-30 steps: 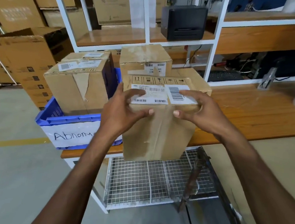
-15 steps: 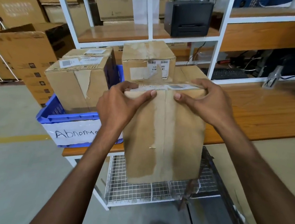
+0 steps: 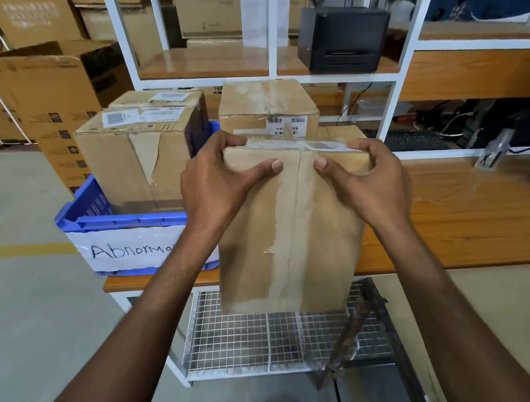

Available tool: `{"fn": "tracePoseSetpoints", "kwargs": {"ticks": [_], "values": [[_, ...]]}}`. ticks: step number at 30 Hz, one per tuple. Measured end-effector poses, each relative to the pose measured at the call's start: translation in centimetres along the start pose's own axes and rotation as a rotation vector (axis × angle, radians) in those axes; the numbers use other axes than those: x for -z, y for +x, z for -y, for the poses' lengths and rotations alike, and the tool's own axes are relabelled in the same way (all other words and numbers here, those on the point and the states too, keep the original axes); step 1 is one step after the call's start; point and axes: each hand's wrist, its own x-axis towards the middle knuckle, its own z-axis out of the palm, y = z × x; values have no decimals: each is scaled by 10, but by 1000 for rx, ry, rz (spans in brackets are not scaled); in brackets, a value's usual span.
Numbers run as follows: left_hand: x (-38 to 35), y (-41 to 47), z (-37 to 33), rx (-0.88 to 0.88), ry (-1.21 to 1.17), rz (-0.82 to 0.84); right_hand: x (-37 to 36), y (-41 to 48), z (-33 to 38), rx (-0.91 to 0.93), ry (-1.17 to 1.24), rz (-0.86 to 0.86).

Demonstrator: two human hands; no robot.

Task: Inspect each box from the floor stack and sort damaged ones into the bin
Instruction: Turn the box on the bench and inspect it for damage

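Gripping a tall cardboard box (image 3: 290,228) by its upper corners, the left hand (image 3: 217,181) and the right hand (image 3: 366,183) hold it upright in the air in front of the wooden workbench (image 3: 466,210). Each hand's fingers curl over the top edge while the thumbs press flat on the near face, either side of a taped centre seam. A white label strip runs along the box's top edge. To the left, a blue bin (image 3: 122,221) with a paper sign reading "Abnorma" sits on the bench end, holding a torn cardboard box (image 3: 134,158). Just behind the held box sits another worn cardboard box with barcode labels (image 3: 268,106). A black label printer (image 3: 343,39) rests on the upper shelf. Below the bench hangs a wire mesh shelf (image 3: 262,337).
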Motion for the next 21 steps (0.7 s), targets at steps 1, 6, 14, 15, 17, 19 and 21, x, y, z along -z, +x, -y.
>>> {"fn": "tracePoseSetpoints", "kwargs": {"ticks": [1,6,14,15,17,19,21], "values": [[-3,4,1,1,-1,-5,-2,4,0,0,5,4],[-22,4,19,33,-3,52,-25,1,-13,9,14,32],[-28,6,30,82,-19,86,-44,2,-13,-5,-26,24],[-28,3,33,94,-37,104,-43,0,-15,-25,1,64],[-27,-8,41,96,-74,147,-41,-8,-23,-72,68,139],[-26,-19,50,111,-88,158,-42,-17,-33,-116,91,168],[-28,-28,53,149,-85,130,-50,-23,-40,-130,72,124]]}}
